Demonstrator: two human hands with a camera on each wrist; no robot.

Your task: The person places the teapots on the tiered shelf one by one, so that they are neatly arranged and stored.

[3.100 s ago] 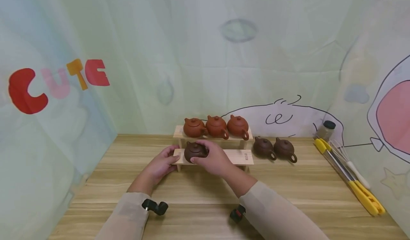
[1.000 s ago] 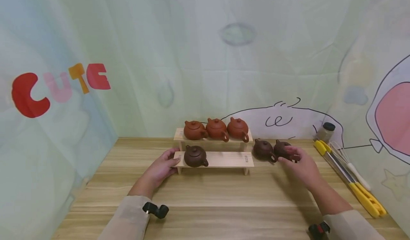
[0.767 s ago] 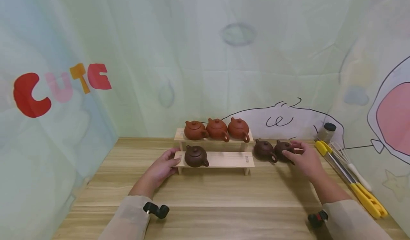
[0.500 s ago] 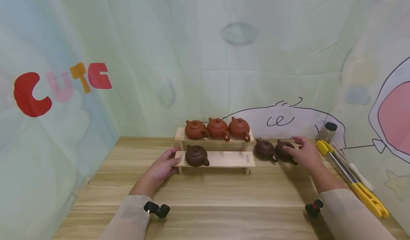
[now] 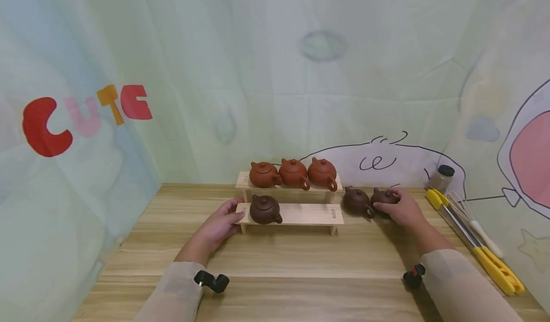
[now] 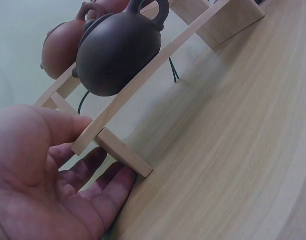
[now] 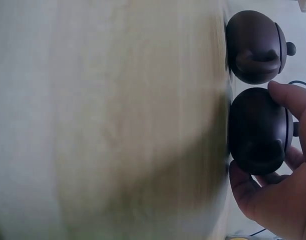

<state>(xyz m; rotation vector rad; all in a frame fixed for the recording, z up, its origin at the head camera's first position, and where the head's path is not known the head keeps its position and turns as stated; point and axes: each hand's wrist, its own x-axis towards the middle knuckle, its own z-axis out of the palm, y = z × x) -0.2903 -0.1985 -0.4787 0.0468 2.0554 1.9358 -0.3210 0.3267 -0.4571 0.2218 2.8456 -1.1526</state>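
My left hand (image 5: 221,224) grips the left end of the low front wooden stand (image 5: 305,213), thumb on top and fingers under the board beside its leg (image 6: 123,152). On that stand, near my thumb, sits a dark brown teapot (image 5: 264,210). My right hand (image 5: 404,208) holds another dark teapot (image 7: 258,131) round its body, thumb on one side and fingers on the other. That pot is low at the table, its handle partly covered by the hand. Just left of it stands a third dark teapot (image 5: 356,202), handle toward me.
Behind the front stand, a taller wooden stand (image 5: 241,181) bears three reddish-brown teapots (image 5: 293,173) in a row. At the right lie yellow-handled tongs (image 5: 477,243) and a whisk (image 5: 483,236), with a black-lidded jar (image 5: 441,176) behind them. A printed curtain (image 5: 275,74) closes off the back.
My right hand has left the dark teapot on the front stand, moved right, and closed round the rightmost dark teapot. My left hand has stayed on the stand's end.
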